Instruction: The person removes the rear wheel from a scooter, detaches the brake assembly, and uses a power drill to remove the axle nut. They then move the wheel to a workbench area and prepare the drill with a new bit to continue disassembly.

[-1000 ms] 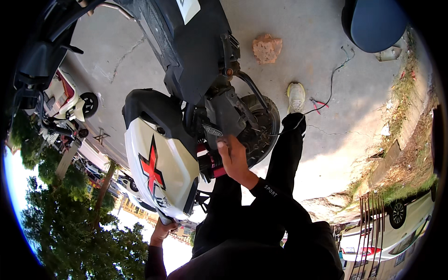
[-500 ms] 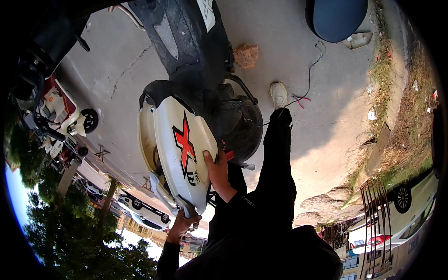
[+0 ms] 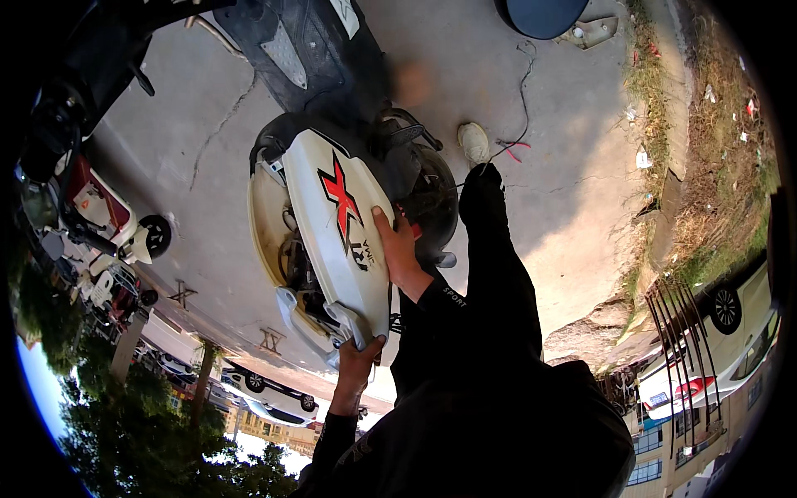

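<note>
A scooter, its seat opening bare, stands in front of me with its white side panel (image 3: 336, 212) facing me; the panel carries a red and black decal. My left hand (image 3: 359, 365) is closed round the end of the grey rear grab rail (image 3: 349, 322). Farther forward, my right hand (image 3: 400, 253) holds the panel's lower edge, thumb on the outer face and the other fingers partly hidden. Between the two side panels, dark inner parts (image 3: 299, 266) show. The black rear wheel (image 3: 440, 199) is below my right hand.
A pair of red-handled pliers (image 3: 516, 149) and a dark cable (image 3: 525, 91) lie on the concrete near my shoe (image 3: 474, 143). The detached dark seat (image 3: 544, 15) is at the far right. Other scooters (image 3: 104, 207) are parked at left, a white car (image 3: 706, 357) at right.
The scooter's tail has tilted toward me, and more of the inside between its panels shows. Both hands keep their hold. The whole view has shifted a little.
</note>
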Tool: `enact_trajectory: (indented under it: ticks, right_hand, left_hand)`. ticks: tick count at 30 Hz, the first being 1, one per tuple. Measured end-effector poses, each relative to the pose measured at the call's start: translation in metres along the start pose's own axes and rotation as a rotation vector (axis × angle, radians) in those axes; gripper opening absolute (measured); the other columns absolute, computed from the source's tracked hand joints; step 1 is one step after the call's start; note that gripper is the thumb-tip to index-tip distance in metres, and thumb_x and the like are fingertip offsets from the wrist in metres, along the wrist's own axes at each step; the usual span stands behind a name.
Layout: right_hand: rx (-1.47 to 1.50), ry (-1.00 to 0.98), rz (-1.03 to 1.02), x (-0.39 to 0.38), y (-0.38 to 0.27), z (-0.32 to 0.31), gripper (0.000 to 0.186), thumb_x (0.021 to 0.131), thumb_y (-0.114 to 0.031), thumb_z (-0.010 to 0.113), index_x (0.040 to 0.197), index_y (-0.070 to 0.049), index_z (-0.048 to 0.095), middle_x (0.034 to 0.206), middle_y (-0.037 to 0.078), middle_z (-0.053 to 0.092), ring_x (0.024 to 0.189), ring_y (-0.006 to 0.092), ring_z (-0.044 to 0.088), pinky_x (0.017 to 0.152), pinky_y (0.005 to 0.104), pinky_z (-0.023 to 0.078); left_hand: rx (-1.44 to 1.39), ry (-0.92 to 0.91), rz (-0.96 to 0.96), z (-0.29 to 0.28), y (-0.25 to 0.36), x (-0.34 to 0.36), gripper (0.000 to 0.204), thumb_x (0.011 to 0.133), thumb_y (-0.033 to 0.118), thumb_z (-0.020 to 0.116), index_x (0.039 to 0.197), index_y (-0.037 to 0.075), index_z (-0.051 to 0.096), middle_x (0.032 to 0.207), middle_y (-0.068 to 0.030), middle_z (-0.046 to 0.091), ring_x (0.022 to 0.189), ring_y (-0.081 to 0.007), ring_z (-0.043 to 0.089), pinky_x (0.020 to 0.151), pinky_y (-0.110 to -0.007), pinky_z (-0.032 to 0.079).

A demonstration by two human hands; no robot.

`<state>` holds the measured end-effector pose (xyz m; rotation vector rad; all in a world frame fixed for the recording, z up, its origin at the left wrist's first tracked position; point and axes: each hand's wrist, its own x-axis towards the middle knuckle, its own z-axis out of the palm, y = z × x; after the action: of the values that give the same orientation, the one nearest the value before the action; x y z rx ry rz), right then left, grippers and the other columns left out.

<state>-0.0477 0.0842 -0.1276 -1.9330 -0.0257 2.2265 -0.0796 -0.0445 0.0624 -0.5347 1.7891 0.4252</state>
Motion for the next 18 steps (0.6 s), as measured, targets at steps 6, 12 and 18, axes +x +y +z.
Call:
enact_trajectory:
  ticks: [6, 12, 18]
  right_hand:
    - [-0.033, -0.015, -0.018, 0.005, -0.025, -0.004, 0.064, 0.090, -0.043, 0.073, 0.123, 0.009, 0.056, 0.108, 0.015, 0.065, 0.091, 0.0175, 0.063, 0.080, 0.0312, 0.052]
    - [-0.072, -0.054, -0.016, 0.023, -0.055, -0.008, 0.062, 0.091, -0.041, 0.072, 0.125, 0.009, 0.055, 0.108, 0.014, 0.065, 0.092, 0.0159, 0.062, 0.081, 0.0308, 0.052]
    - [-0.169, -0.079, 0.017, 0.021, -0.074, -0.020, 0.067, 0.091, -0.048, 0.070, 0.125, 0.007, 0.054, 0.101, 0.011, 0.065, 0.084, 0.0135, 0.064, 0.072, 0.0289, 0.054]
  left_hand:
    - [-0.052, 0.031, -0.013, 0.022, 0.009, -0.007, 0.016, 0.088, 0.011, 0.073, 0.083, 0.000, 0.062, 0.066, 0.0004, 0.057, 0.055, -0.0079, 0.050, 0.051, -0.026, 0.039]
    - [-0.050, 0.033, -0.051, 0.058, 0.042, -0.009, 0.016, 0.088, 0.010, 0.072, 0.081, 0.001, 0.061, 0.064, -0.0001, 0.056, 0.053, -0.0079, 0.050, 0.050, -0.026, 0.039]
    - [-0.031, -0.025, -0.063, 0.077, 0.050, -0.015, 0.019, 0.090, 0.013, 0.071, 0.080, 0.002, 0.060, 0.063, 0.0004, 0.056, 0.053, -0.0070, 0.049, 0.050, -0.025, 0.038]
